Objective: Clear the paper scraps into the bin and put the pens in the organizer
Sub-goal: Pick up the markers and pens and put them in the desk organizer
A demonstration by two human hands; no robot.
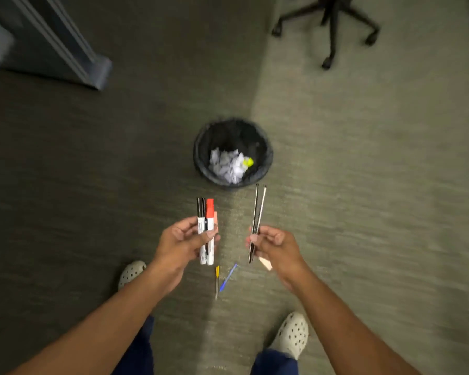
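Observation:
My left hand (183, 240) grips a bundle of markers (206, 220), one with a red cap and others with black caps, held upright. Two thin dark pens (257, 212) stick up from my right hand (272, 243), which is closed around them. A small tan piece (266, 263) pokes out below that hand. On the carpet between my hands lie a yellow pen (217, 281) and a blue pen (228, 277). Ahead stands a round black mesh bin (201, 147) holding crumpled white paper scraps (228, 165) and a yellow-green scrap (248, 161). No organizer is in view.
I stand on grey-green carpet, with my two pale clogs (291, 335) at the bottom. A black office chair base (332, 25) with castors is at the top right. A grey partition foot (98, 69) stands at the top left.

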